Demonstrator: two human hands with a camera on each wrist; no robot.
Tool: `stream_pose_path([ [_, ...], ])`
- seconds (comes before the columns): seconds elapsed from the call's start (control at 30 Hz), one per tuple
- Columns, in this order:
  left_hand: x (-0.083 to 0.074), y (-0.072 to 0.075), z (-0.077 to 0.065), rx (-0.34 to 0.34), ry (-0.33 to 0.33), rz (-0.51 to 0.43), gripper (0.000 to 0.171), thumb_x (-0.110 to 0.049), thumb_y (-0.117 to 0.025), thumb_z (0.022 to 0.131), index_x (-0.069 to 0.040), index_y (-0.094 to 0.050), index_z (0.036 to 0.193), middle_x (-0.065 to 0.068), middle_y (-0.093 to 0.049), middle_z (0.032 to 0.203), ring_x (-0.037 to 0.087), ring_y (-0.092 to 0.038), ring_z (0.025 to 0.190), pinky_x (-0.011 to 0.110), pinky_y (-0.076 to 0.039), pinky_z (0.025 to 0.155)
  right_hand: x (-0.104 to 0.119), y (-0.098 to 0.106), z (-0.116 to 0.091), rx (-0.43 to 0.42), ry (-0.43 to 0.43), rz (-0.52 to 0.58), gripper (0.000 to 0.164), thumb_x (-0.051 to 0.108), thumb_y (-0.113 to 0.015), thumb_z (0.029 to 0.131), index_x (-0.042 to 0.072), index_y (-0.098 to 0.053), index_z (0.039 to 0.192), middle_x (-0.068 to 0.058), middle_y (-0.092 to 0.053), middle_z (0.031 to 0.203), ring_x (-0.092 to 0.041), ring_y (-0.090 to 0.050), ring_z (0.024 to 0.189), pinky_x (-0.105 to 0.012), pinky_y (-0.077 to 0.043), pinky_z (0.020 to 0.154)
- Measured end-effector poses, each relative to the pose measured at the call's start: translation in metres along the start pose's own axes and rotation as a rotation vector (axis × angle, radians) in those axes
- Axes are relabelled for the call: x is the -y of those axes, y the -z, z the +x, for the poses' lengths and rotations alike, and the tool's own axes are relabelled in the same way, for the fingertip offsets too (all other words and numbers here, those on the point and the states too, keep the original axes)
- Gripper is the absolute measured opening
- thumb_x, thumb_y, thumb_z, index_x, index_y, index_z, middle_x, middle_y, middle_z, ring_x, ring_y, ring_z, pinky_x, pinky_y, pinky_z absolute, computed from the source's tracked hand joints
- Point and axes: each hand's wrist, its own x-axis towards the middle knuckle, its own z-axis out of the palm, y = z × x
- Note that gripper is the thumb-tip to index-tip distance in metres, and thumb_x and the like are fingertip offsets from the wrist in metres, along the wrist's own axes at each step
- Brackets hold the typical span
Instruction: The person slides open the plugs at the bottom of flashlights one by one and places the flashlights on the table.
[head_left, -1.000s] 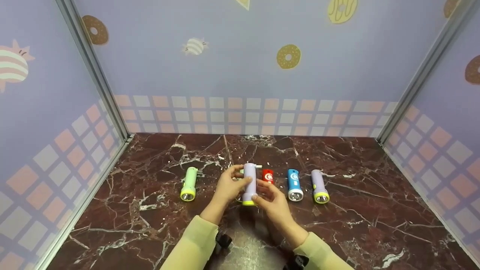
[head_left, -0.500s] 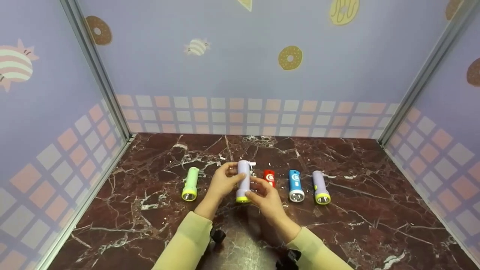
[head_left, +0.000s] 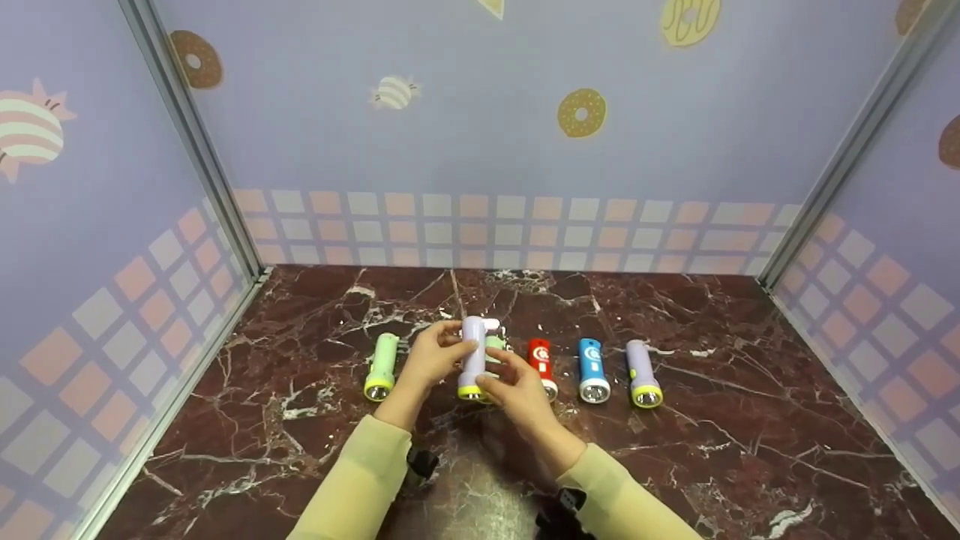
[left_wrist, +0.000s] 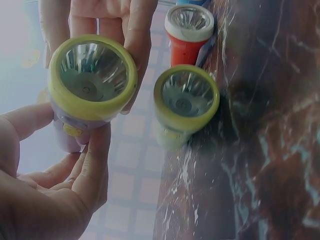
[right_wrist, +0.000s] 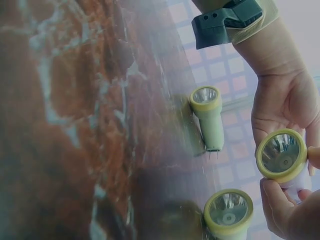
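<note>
A lilac flashlight [head_left: 473, 352] with a yellow-green lamp ring is held above the table, lamp end toward me. My left hand [head_left: 433, 358] grips its body from the left, thumb across it. My right hand [head_left: 519, 390] pinches it near the lamp end from the right. At the flashlight's far end a small pale piece [head_left: 491, 324] juts out to the right. The left wrist view shows the lamp ring [left_wrist: 92, 77] and a yellow switch [left_wrist: 72, 130] on the body. Partly hidden behind the held one lies a mint green flashlight [head_left: 495, 348].
On the dark red marble table [head_left: 480, 465] lie a red flashlight [head_left: 540, 357], a blue flashlight [head_left: 592, 367] and another lilac flashlight [head_left: 640, 367] at right. Another mint flashlight [head_left: 383, 364] lies at left; two prongs [right_wrist: 213, 154] stick out of its tail. Patterned panels [head_left: 480, 135] enclose the sides and back.
Both hands have moved left and slightly away with the held lilac flashlight. More of the red flashlight shows now, and the mint one behind appears at the held one's right side.
</note>
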Motion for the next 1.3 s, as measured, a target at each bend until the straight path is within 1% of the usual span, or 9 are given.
stream_pose_path([
  [0.13, -0.004, 0.006, 0.002, 0.003, 0.025, 0.029, 0.047, -0.007, -0.074, 0.090, 0.004, -0.060, 0.133, 0.026, -0.070, 0.117, 0.025, -0.068, 0.096, 0.036, -0.063, 0.078, 0.002, -0.006, 0.003, 0.002, 0.000, -0.013, 0.058, 0.003, -0.067, 0.093, -0.009, -0.047, 0.146, -0.036, -0.061, 0.134, -0.022, -0.071, 0.102, -0.038, -0.063, 0.083],
  [0.37, -0.006, 0.018, 0.007, 0.003, 0.053, -0.008, 0.046, -0.005, -0.073, 0.089, 0.007, -0.059, 0.132, 0.026, -0.070, 0.112, 0.018, -0.065, 0.080, 0.031, -0.061, 0.069, 0.003, -0.016, 0.011, 0.003, -0.027, -0.003, 0.058, 0.003, -0.068, 0.093, -0.008, -0.048, 0.146, -0.035, -0.060, 0.134, -0.024, -0.070, 0.104, -0.034, -0.062, 0.085],
  [0.57, -0.006, 0.030, 0.012, 0.020, 0.098, 0.015, 0.050, -0.009, -0.074, 0.090, 0.004, -0.057, 0.136, 0.025, -0.067, 0.118, 0.020, -0.066, 0.081, 0.034, -0.063, 0.071, 0.002, -0.025, 0.018, 0.011, -0.038, 0.002, 0.059, 0.003, -0.067, 0.093, -0.008, -0.047, 0.147, -0.034, -0.060, 0.134, -0.022, -0.069, 0.104, -0.032, -0.062, 0.087],
  [0.7, -0.007, 0.036, 0.013, 0.024, 0.111, 0.045, 0.052, -0.010, -0.073, 0.091, 0.004, -0.056, 0.138, 0.023, -0.068, 0.116, 0.019, -0.066, 0.081, 0.037, -0.063, 0.074, 0.000, -0.030, 0.022, 0.010, -0.033, -0.011, 0.057, 0.003, -0.068, 0.093, -0.008, -0.049, 0.145, -0.034, -0.061, 0.133, -0.023, -0.068, 0.104, -0.032, -0.062, 0.086],
  [0.83, -0.006, 0.041, 0.015, 0.020, 0.122, 0.081, 0.053, -0.011, -0.073, 0.091, 0.004, -0.056, 0.139, 0.022, -0.068, 0.116, 0.017, -0.065, 0.081, 0.036, -0.063, 0.073, 0.000, -0.037, 0.025, 0.002, -0.034, -0.031, 0.054, 0.003, -0.068, 0.093, -0.008, -0.051, 0.143, -0.034, -0.063, 0.131, -0.025, -0.069, 0.105, -0.033, -0.062, 0.085],
  [0.93, -0.006, 0.045, 0.017, 0.022, 0.139, 0.104, 0.054, -0.012, -0.073, 0.091, 0.004, -0.055, 0.140, 0.026, -0.067, 0.122, 0.018, -0.065, 0.082, 0.034, -0.062, 0.072, 0.001, -0.042, 0.026, -0.003, -0.050, -0.033, 0.054, 0.002, -0.068, 0.092, -0.007, -0.051, 0.142, -0.033, -0.063, 0.131, -0.024, -0.069, 0.105, -0.033, -0.062, 0.084],
  [1.03, -0.005, 0.049, 0.019, 0.028, 0.162, 0.112, 0.054, -0.012, -0.072, 0.092, 0.004, -0.054, 0.141, 0.029, -0.065, 0.129, 0.020, -0.066, 0.087, 0.035, -0.062, 0.075, 0.000, -0.046, 0.029, -0.007, -0.068, -0.034, 0.053, 0.003, -0.068, 0.093, -0.007, -0.052, 0.142, -0.032, -0.064, 0.132, -0.023, -0.069, 0.105, -0.032, -0.062, 0.084],
  [1.17, -0.003, 0.054, 0.022, 0.045, 0.192, 0.112, 0.056, -0.012, -0.070, 0.093, 0.004, -0.052, 0.143, 0.029, -0.062, 0.134, 0.024, -0.068, 0.094, 0.040, -0.063, 0.083, -0.002, -0.051, 0.032, -0.005, -0.085, -0.042, 0.052, 0.003, -0.068, 0.093, -0.006, -0.052, 0.142, -0.031, -0.064, 0.134, -0.023, -0.069, 0.105, -0.032, -0.061, 0.083],
  [1.3, 0.002, 0.058, 0.025, 0.054, 0.213, 0.117, 0.058, -0.012, -0.070, 0.093, 0.004, -0.049, 0.145, 0.029, -0.060, 0.137, 0.029, -0.069, 0.101, 0.044, -0.062, 0.087, -0.004, -0.055, 0.034, -0.003, -0.095, -0.039, 0.053, 0.002, -0.068, 0.093, -0.007, -0.051, 0.142, -0.032, -0.063, 0.134, -0.024, -0.068, 0.107, -0.034, -0.062, 0.084],
])
